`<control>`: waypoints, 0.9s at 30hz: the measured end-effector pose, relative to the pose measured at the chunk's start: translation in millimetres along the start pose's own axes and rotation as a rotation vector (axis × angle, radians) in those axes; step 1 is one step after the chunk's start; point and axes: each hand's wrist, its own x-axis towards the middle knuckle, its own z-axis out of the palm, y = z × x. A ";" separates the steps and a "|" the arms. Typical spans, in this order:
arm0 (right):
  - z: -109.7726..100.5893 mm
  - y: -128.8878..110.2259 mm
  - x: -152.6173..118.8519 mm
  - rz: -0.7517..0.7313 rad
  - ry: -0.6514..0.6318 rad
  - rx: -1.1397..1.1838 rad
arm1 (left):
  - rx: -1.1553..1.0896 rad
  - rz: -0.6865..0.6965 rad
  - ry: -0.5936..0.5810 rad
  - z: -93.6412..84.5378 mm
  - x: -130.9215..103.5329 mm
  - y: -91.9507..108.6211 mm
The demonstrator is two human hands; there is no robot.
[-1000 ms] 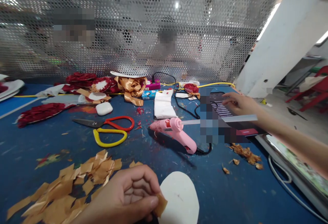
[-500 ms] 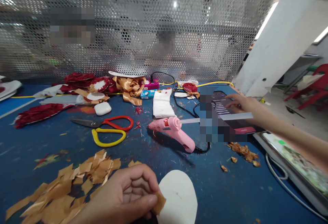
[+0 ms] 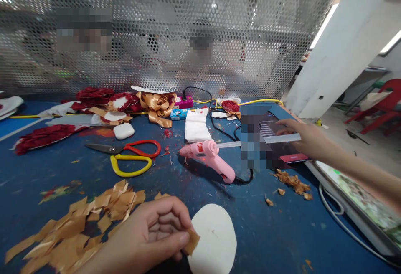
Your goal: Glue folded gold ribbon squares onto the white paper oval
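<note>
My left hand (image 3: 159, 232) pinches a small square of gold ribbon (image 3: 192, 242) between thumb and fingertips. The square overlaps the left edge of a white oval card (image 3: 217, 236) lying on the table. Beside that wrist is a pile of cut gold ribbon pieces (image 3: 72, 240). My right hand (image 3: 291, 130) reaches over a dark-screened phone (image 3: 275, 144), its fingers bent and apart at the screen; contact is hard to tell. A pink glue gun (image 3: 208, 157) lies in the middle, its long clear glue stick (image 3: 266, 140) passing in front of the right hand.
Scissors (image 3: 125, 153) with red and yellow handles lie left of the glue gun. A white case (image 3: 123, 131), red ribbon pieces (image 3: 46, 138) and a gold ribbon bundle (image 3: 158, 105) sit behind. Curled gold scraps (image 3: 293, 182) and a white cable (image 3: 332, 213) are at right.
The whole view has shifted slightly, moving things a little left and up. My right hand's fingers are a bit lower and more curled at the phone. The left hand keeps its pinch.
</note>
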 end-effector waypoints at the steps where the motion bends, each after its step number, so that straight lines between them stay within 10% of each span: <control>1: 0.4 0.1 -0.9 0.006 0.000 -0.006 | 0.005 0.000 0.003 -0.3 0.3 0.1; 27: 8.2 7.4 -4.7 -0.022 0.055 -0.110 | 0.060 0.033 -0.103 -6.9 4.5 -4.5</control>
